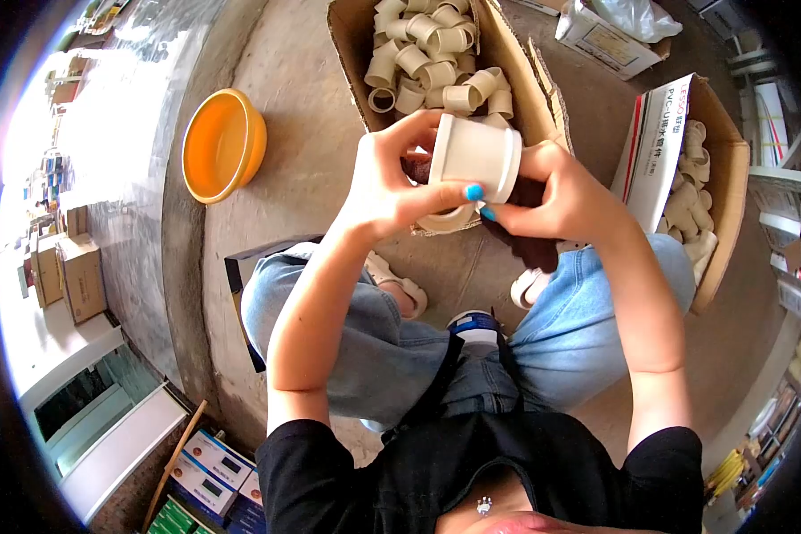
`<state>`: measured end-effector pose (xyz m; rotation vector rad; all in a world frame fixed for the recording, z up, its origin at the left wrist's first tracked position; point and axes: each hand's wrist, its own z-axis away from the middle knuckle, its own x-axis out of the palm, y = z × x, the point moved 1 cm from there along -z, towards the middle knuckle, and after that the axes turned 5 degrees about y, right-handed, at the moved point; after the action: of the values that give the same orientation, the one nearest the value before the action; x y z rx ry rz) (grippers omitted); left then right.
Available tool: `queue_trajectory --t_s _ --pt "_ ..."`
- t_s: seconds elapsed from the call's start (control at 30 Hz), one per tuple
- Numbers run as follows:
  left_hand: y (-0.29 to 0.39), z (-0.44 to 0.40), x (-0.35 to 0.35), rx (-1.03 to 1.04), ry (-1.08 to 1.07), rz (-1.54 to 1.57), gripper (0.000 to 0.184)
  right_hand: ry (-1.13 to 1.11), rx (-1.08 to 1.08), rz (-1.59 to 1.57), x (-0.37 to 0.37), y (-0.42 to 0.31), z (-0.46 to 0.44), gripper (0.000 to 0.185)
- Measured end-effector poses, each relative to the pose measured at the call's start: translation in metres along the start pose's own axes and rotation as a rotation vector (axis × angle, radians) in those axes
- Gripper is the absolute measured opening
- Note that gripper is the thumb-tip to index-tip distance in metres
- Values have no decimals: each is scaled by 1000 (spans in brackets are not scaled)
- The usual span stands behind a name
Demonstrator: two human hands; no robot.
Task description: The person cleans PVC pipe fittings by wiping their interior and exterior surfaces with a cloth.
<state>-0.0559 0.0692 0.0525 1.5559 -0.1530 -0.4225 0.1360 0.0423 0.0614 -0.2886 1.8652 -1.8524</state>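
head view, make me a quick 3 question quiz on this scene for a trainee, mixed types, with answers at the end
1. True or false: the large pale fitting is held between the left hand and the right hand.

2. What colour is the round basin?
A) green
B) yellow-orange
C) white

3. Fill in the blank: just beyond the hands, many loose fittings lie in an open cardboard ____.

Key:
1. True
2. B, yellow-orange
3. box
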Motion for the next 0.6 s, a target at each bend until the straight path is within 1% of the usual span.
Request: queue_trajectory --t_s 0.03,0.13,0.17,0.23,0.27,0.3,0.33,0.37,0.4,0.43,0.47,0.5,0.53,0.57,0.6 --pt "-7 -1 -3 -83 -49 16 67 -46 -46 115 -1 3 -1 31" --pt "-7 -1 -1 -188 -24 93 65 65 -212 450 8 8 -3 28" --pt "-7 0 -1 -161 -12 98 65 89 -239 379 10 11 -4 28" --pt "-7 0 1 -108 1 111 66 60 -78 103 10 11 -3 24" --pt "-9 -1 1 -32 -6 78 68 43 0 -33 9 9 -3 22" --pt "-12 -3 0 46 -8 42 69 34 115 -225 7 4 -3 28" --pt "-12 -4 0 121 -10 6 71 47 165 -323 7 4 -3 31" --pt "-12 -3 3 160 22 52 72 61 215 -420 5 5 -1 35" --pt "-8 -4 1 238 16 -34 71 76 264 -515 3 6 0 39" --pt "-4 -4 -1 317 10 -119 70 28 336 -659 2 5 1 47" --pt "-1 -5 -1 395 4 -204 69 70 390 -767 1 3 3 47" --pt "2 -8 -2 579 24 -268 65 112 446 -874 2 -2 6 47" --pt "4 -10 -4 633 13 -356 64 155 502 -979 2 -7 9 47" --pt "7 -11 -8 687 5 -444 63 122 478 -1077 4 -13 8 47" --pt "8 -12 -9 740 -1 -533 62 134 466 -1022 4 -17 8 46"
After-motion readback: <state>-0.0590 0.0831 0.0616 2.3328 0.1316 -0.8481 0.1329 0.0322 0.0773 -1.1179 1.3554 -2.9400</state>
